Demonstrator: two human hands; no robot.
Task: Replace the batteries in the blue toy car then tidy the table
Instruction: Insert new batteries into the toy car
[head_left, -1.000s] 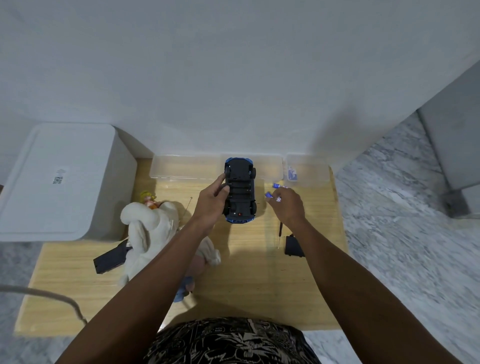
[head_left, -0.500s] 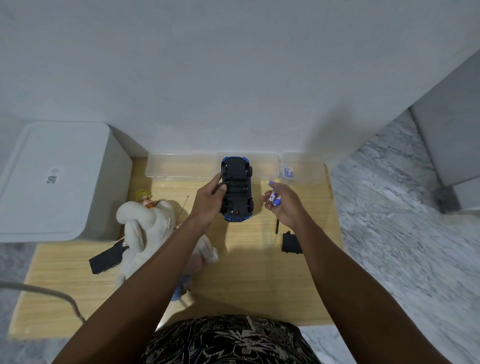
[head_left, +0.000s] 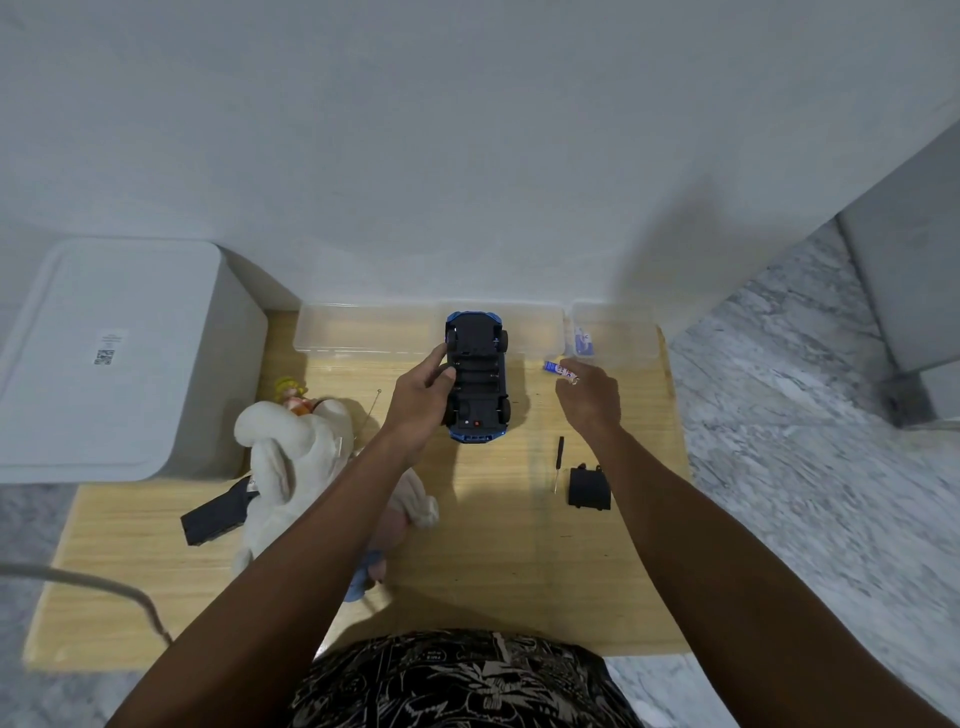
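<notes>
On the wooden table in front of me, the blue toy car lies upside down, its dark underside facing up and its battery bay uncovered; I cannot tell whether any cells sit in it. My left hand grips the car's left flank, fingers curled round the edge near the wheels. My right hand hovers to the right of the car, apart from it, pinching a small blue-and-white battery at the fingertips, with the cell pointing toward the clear plastic tray at the back right. Inside that tray lies a blue-and-white packet, too small to read. A longer clear tray runs along the wall behind the car. Nearer to me, right of centre, a small screwdriver lies just beside the black battery cover. To my left rest a white plush toy, a black remote partly under it, and a white lidded bin.
</notes>
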